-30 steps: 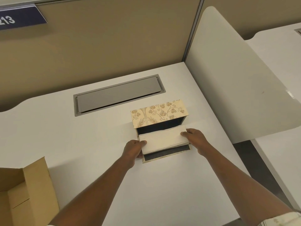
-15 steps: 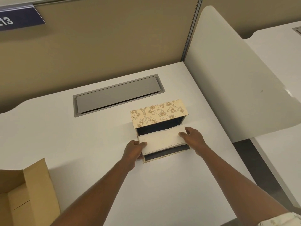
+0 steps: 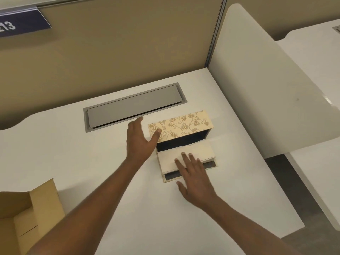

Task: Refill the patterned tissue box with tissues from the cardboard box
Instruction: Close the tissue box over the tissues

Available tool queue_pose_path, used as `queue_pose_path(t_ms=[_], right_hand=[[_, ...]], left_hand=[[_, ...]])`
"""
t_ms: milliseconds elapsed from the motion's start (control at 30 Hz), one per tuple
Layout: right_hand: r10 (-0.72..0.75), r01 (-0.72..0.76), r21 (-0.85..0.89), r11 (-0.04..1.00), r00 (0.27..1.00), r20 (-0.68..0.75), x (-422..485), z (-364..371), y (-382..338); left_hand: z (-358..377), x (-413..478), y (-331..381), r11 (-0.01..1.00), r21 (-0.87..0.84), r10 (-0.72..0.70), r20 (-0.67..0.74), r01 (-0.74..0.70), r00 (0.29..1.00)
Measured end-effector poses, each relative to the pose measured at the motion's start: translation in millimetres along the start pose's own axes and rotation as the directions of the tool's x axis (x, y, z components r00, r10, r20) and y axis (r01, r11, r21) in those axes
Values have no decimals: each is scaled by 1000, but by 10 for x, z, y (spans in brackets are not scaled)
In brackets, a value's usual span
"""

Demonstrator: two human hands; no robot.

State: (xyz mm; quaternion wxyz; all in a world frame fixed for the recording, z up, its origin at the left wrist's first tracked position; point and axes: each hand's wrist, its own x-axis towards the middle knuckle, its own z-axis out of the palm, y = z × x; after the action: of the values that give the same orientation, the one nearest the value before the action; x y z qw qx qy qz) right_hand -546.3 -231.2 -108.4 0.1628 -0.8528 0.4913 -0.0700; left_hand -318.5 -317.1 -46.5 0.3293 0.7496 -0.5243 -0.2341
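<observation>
Neither grip holds anything: both hands are spread flat with fingers apart. The left hand [image 3: 140, 139] hovers at the 9 o'clock side of the patterned tissue box [image 3: 181, 126], its thumb lying against the left end of the box's raised floral lid, its fingers pointing toward 12 o'clock at the grey cable hatch [image 3: 135, 105] set into the surface [image 3: 73, 144]. The right hand [image 3: 194, 176] lies palm down over the box's near edge, its fingertips [image 3: 183, 154] resting on the stack of tissues [image 3: 185, 155].

That patterned tissue box sits open slightly right of the surface's centre, at about 1 o'clock from the hands' forearms. Its lid stands tilted up along the far side, showing a dark interior beneath. The cream tissues lie inside the box, across its width, their right end a little higher than the left; a strip of the dark floor shows between the stack and the box's near wall.

At 8 o'clock, well apart from the tissue box, the cardboard box [image 3: 27, 216] stands at the surface's near left corner with its flaps open; only part of it is in view and its contents cannot be seen. A white divider panel [image 3: 266, 89] rises along the 3 o'clock edge of the surface. A tan partition wall [image 3: 119, 48] backs the surface at 12 o'clock, carrying a dark blue number plate [image 3: 22, 24] at 10 o'clock.
</observation>
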Motion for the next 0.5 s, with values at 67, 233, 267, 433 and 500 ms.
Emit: queue_pose_path(t_ms=[67, 233, 267, 433, 500], right_hand=[[-21, 23, -45, 999, 999, 48, 8, 90, -80], [55, -40, -130, 991, 992, 113, 93, 198, -129], [73, -55, -139, 989, 989, 125, 109, 210, -124], [93, -67, -167, 984, 983, 158, 133, 250, -135], [95, -67, -172, 983, 983, 160, 145, 250, -143]], left_hand=[[-10, 130, 117, 980, 128, 145, 87, -155, 986], [95, 301, 239, 872, 401, 127, 370, -281, 920], [110, 311, 239, 855, 424, 115, 405, -298, 907], [123, 262, 214, 816, 443, 147, 460, -370, 876], [108, 218, 210, 814, 434, 174, 452, -386, 875]])
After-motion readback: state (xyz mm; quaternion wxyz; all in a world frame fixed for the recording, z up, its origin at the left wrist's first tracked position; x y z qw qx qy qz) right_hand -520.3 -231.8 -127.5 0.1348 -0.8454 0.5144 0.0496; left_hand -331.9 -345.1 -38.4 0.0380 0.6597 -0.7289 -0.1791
